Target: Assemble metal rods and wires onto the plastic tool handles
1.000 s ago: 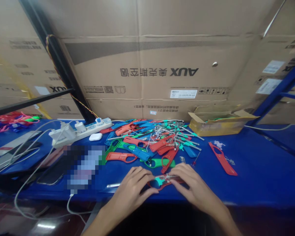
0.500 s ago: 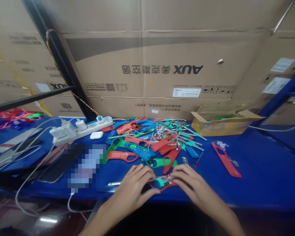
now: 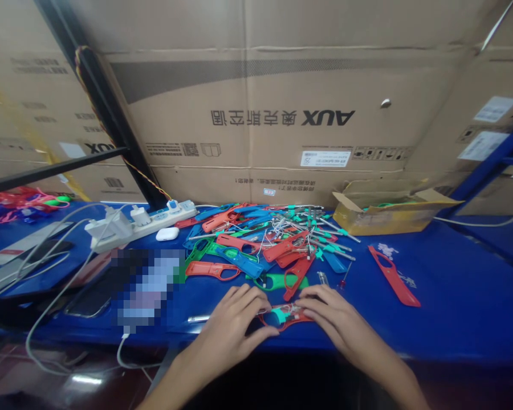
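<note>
Between my hands at the table's front edge lies a red lighter shell [image 3: 297, 326] with a teal trigger piece [image 3: 279, 315] and thin white wires in it. My left hand [image 3: 239, 322] grips its left end, and a metal tube [image 3: 198, 319] sticks out to the left from under that hand. My right hand [image 3: 336, 316] has its fingers closed on the shell's right part, near the wires; the fingertips are partly hidden. Beyond them is a pile of red, blue and green shells [image 3: 239, 262] with metal tubes and teal pieces.
A red shell half [image 3: 395, 279] lies at the right beside small clear parts. A small screwdriver [image 3: 343, 281] is near my right hand. An open carton [image 3: 380, 219] stands behind. At left are a power strip [image 3: 154, 221], a white earphone case [image 3: 167, 234], phones and cables.
My right hand has shifted very slightly on the red shell, showing a bit more of the wires. The view has moved slightly. My left hand keeps its hold.
</note>
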Demonstrator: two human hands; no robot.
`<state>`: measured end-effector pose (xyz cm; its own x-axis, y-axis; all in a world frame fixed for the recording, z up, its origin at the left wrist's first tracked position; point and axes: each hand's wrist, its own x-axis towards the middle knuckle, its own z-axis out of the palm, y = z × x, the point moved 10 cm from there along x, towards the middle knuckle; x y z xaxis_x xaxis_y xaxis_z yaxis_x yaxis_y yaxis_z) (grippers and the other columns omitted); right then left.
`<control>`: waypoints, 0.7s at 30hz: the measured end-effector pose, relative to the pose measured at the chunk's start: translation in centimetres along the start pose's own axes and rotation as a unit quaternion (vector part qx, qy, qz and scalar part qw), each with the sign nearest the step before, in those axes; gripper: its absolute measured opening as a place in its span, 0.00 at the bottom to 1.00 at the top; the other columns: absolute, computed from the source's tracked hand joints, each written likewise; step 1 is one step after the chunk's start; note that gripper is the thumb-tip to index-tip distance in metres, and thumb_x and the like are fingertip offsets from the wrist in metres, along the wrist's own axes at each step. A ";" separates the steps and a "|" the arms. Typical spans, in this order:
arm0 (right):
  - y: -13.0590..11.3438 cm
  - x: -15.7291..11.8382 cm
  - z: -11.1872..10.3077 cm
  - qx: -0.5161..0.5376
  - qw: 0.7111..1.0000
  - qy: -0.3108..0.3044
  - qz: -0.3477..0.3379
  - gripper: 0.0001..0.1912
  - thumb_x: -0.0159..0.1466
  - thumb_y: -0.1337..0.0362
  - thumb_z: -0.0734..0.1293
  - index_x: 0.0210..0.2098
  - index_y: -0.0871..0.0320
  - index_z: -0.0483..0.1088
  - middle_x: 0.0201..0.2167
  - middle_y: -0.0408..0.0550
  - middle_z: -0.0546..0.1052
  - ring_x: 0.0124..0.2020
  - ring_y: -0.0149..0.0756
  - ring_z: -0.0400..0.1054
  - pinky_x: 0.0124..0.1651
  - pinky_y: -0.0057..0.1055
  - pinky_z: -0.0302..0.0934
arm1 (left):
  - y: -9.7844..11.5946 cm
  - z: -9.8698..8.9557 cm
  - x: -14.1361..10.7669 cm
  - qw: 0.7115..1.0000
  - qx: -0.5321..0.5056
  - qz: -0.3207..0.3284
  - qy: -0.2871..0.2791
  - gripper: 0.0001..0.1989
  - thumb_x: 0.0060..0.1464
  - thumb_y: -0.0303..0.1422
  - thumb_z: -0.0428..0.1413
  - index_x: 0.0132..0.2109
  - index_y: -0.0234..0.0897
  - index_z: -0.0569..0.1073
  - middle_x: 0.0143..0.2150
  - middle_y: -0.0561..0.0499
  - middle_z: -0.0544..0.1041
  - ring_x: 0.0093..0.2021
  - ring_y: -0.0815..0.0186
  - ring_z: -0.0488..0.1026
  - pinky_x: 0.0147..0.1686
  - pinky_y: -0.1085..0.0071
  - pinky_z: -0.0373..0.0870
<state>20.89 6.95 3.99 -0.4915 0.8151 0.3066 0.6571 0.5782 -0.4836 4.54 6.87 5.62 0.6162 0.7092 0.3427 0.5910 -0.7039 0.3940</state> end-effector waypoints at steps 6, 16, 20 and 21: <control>-0.8 -0.5 0.2 0.006 1.000 -0.008 -0.021 0.15 0.75 0.62 0.63 0.58 0.45 0.72 0.59 0.49 0.73 0.59 0.43 0.69 0.61 0.43 0.67 | -0.1 0.2 0.0 1.000 -0.009 -0.003 -0.008 0.12 0.67 0.43 0.59 0.48 0.40 0.72 0.49 0.49 0.77 0.48 0.57 0.74 0.51 0.56 0.69; -1.3 -0.1 1.1 0.015 0.998 -0.066 -0.020 0.14 0.75 0.60 0.63 0.59 0.45 0.69 0.57 0.48 0.73 0.58 0.41 0.67 0.62 0.42 0.65 | -0.2 0.4 0.1 1.000 -0.016 -0.004 -0.009 0.11 0.66 0.41 0.60 0.48 0.40 0.72 0.49 0.51 0.77 0.48 0.57 0.73 0.51 0.58 0.67; -1.3 -0.2 1.4 0.018 0.997 -0.074 -0.023 0.15 0.75 0.60 0.62 0.60 0.44 0.67 0.57 0.47 0.72 0.58 0.40 0.66 0.61 0.43 0.64 | -0.1 0.3 0.0 1.000 -0.015 0.004 0.001 0.11 0.66 0.40 0.61 0.48 0.40 0.72 0.48 0.52 0.77 0.48 0.58 0.73 0.50 0.59 0.64; -1.4 -0.2 1.4 0.017 0.997 -0.075 -0.022 0.14 0.75 0.60 0.62 0.60 0.44 0.68 0.56 0.47 0.72 0.58 0.41 0.66 0.61 0.43 0.64 | -0.1 0.3 0.0 1.000 -0.014 0.007 0.007 0.11 0.65 0.40 0.61 0.48 0.40 0.72 0.47 0.52 0.77 0.47 0.58 0.73 0.50 0.59 0.64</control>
<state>19.28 5.97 3.43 -0.6016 0.7724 0.2037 0.6138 0.6101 -0.5010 4.62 6.88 5.37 0.6170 0.6993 0.3609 0.5674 -0.7131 0.4118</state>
